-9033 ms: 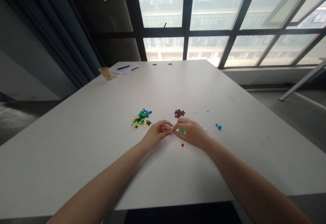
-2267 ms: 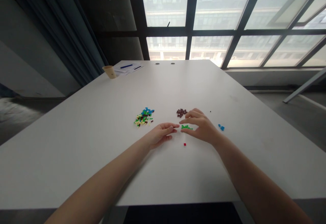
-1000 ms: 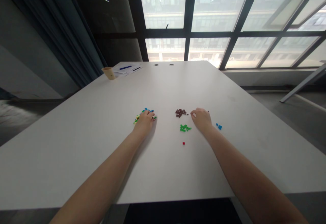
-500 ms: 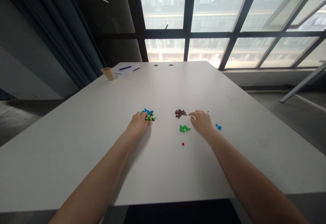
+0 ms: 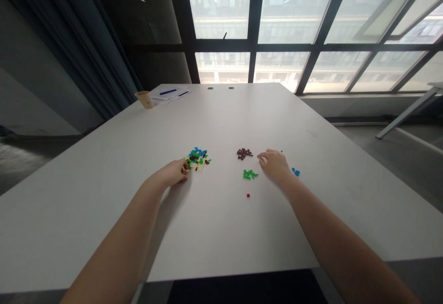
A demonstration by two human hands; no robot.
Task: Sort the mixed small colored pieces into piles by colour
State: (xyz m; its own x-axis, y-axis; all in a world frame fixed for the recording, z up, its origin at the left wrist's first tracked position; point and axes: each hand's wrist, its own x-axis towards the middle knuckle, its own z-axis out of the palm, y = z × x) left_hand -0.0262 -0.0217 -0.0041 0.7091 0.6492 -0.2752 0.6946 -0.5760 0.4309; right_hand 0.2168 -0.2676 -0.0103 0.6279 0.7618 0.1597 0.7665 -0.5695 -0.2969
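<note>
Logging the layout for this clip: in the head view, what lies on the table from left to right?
Paper cup → left hand → mixed brick pile → brown bricks → right hand → blue bricks.

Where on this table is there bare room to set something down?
Bare: the wide far stretch of the table beyond the brick piles, and the near edge below the red brick. Crowded: between the left hand at the mixed pile and the right hand beside the brown and green bricks.
</note>
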